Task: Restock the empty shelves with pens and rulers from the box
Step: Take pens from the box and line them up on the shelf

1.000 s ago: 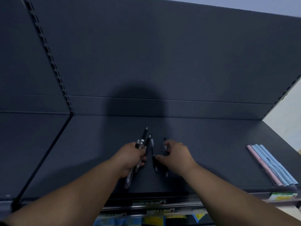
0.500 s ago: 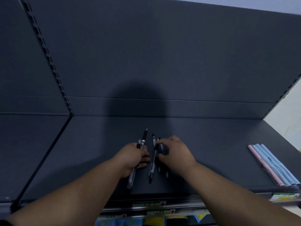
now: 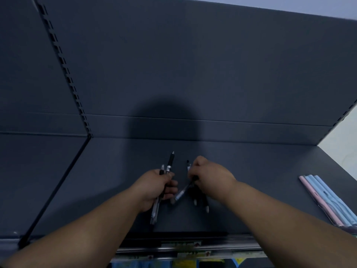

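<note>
Head view: left hand (image 3: 156, 187) grips a pen bundle (image 3: 169, 165), right hand (image 3: 209, 177) pinches one tilted pen (image 3: 181, 193) over the shelf (image 3: 260, 171), toward its front edge, where a loose release could roll it off.

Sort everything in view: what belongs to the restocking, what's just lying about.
Job: left hand gripping a pen bundle; right hand pinching a pen; laid pens; shelf; pastel strips, probably rulers.
Lying about: edge labels; goods below.
</note>
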A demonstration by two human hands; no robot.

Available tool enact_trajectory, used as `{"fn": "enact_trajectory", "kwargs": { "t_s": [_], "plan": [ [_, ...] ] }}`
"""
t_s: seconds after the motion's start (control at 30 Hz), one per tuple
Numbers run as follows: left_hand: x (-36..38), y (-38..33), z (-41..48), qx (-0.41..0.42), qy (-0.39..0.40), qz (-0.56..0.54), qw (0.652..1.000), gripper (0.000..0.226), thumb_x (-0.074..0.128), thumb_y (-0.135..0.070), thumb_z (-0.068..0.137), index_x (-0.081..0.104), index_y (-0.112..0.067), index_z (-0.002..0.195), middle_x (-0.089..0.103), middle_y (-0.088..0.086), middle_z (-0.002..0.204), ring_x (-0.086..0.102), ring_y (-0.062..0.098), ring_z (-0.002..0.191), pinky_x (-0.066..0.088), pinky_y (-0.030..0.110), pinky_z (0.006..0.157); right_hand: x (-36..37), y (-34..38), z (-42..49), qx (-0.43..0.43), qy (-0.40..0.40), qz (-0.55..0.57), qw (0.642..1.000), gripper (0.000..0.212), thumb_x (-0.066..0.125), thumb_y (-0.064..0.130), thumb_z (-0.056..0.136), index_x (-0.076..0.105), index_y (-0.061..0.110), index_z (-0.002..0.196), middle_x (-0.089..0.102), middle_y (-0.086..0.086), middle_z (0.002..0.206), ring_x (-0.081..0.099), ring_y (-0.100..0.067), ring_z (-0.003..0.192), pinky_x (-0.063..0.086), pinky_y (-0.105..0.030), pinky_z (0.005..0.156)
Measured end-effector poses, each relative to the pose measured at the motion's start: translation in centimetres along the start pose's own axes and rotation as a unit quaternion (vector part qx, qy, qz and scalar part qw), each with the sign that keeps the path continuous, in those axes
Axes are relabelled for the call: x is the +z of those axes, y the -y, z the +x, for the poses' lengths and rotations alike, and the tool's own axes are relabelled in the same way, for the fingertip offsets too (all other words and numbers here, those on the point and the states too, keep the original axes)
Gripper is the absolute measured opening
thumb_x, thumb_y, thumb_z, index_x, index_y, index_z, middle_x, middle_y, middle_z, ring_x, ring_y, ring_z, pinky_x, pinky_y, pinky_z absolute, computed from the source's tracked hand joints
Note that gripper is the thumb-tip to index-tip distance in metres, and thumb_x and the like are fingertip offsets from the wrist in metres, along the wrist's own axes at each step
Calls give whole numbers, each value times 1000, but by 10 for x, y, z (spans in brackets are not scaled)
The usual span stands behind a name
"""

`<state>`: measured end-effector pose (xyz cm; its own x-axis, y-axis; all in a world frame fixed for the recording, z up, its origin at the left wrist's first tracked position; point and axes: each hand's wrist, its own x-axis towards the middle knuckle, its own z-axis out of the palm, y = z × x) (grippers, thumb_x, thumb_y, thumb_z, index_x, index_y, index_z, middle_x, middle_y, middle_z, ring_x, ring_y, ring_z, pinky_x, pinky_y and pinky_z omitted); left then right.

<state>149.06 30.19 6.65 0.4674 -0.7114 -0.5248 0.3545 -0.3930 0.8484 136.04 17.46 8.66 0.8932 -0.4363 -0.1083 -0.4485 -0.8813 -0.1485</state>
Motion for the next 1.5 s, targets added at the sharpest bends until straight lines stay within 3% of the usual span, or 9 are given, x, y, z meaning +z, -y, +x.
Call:
{"fn": "enact_trajectory", "kwargs": {
  "t_s": [0.13,0.27,0.47,0.6,0.8,0.97,1.17,1.3,1.5],
  "plan": [
    [-9,-7,-4,32,-17,-11,999,17,48,-20,101,59,-10,106,72,4,84,67,16,72,53,32,72,-9,-10,-5,47,-68,115,990,21,63,13,88,72,23,104,60,1,108,60,-17,98,45,-24,87],
    [-20,-14,-6,68,-51,-21,996,18,43,-25,103,56,-11,102,75,-1,77,67,17,73,48,32,66,-12,-9,-10,97,-34,199,975,10,66,26,91,72,25,99,67,9,86,60,-8,74,47,-22,73],
    [-43,-19,-6,97,-77,4,992,22,45,-24,102,65,-15,97,66,3,92,61,13,79,48,28,69,-8,11,-18,196,-35,452,869,13,65,24,93,72,13,91,66,4,69,47,4,39,37,-11,42],
    [-50,-15,-5,105,-92,49,989,24,46,-28,101,67,-21,96,59,1,92,54,13,82,44,28,69,-5,0,-15,280,-87,381,877,9,70,25,86,72,17,84,64,4,59,50,-2,42,45,-19,52],
    [-43,-11,-3,101,-65,70,990,24,45,-30,101,68,-22,99,62,0,97,57,14,86,44,26,71,-3,3,-26,325,82,328,883,7,62,13,92,59,11,87,60,-5,66,56,-9,47,49,-19,42],
    [-32,-8,-1,93,-50,66,992,24,45,-28,101,67,-19,100,63,1,94,58,13,84,46,24,73,3,-1,-21,312,23,260,914,20,59,29,93,63,10,96,64,-4,59,57,-9,37,46,-16,41],
    [-12,-1,1,65,-24,59,996,20,45,-19,102,63,-12,98,62,4,93,59,12,77,50,23,67,4,-5,-9,259,-21,193,946,34,66,42,88,62,17,111,67,-4,105,62,-19,93,47,-21,76],
    [8,-1,8,70,-23,76,994,17,47,-20,101,61,-14,94,63,6,99,60,14,84,51,24,71,3,-4,-2,275,30,332,902,34,71,23,86,60,9,114,67,-9,85,70,-22,69,60,-30,59],
    [34,-12,19,78,-21,148,986,18,53,-27,98,64,-14,103,66,11,111,62,24,101,51,40,93,12,-13,-14,277,56,398,873,45,77,15,81,49,12,115,60,-9,76,59,-12,43,51,-24,38]
  ]
}}
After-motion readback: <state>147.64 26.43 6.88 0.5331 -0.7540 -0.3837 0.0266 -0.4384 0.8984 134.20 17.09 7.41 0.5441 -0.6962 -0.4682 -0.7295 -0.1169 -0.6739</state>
